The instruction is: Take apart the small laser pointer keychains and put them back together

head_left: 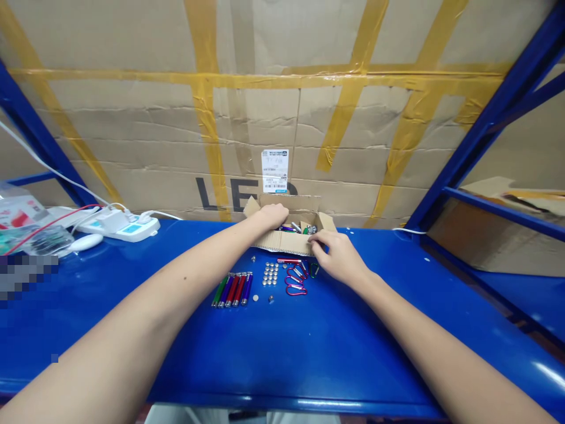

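A small open cardboard box point(282, 242) stands toward the back of the blue table, with metal tubes and other small parts inside. My left hand point(274, 217) reaches into its left side, and its fingers are hidden, so I cannot tell what they hold. At the box's right front corner my right hand point(339, 254) has thumb and fingers closed on the cardboard edge. In front lie a row of coloured metal tubes point(232, 290), several silver button cells point(270, 274), and coloured carabiners point(296, 281). A red tube point(289, 261) lies crosswise near the box.
Behind the table point(282, 347) rises a large taped carton point(168, 118). A white power strip point(139, 228) with cables lies back left, beside plastic bags point(35, 229). Blue metal posts point(468, 147) frame both sides. A loose disc point(255, 298) and a small metal part point(271, 300) lie in front.
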The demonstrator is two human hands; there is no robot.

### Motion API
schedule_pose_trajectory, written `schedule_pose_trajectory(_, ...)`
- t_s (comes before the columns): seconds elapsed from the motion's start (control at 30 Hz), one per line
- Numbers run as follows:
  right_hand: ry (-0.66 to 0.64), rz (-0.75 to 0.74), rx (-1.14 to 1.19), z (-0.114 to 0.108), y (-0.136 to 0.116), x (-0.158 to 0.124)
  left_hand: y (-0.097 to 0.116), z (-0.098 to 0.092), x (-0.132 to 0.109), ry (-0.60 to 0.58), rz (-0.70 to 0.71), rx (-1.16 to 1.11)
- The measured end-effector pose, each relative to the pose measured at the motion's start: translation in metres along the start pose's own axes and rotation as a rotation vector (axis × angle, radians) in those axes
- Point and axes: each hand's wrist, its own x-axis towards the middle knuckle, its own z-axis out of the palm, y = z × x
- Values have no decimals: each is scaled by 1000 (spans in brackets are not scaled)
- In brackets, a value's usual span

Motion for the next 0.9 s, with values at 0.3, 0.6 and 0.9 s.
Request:
schedule_pose_trajectory(0.3,-13,-2,6,0,0,0,4,-3,2,-61,30,100)
schedule_pose_trajectory(0.6,-20,17,8,-1,0,1,3,-8,-7,-81,-25,76)
schedule_pose_trajectory(0.9,-39,23,2,-2,-1,0,-14,1,2,-78,44,-65)
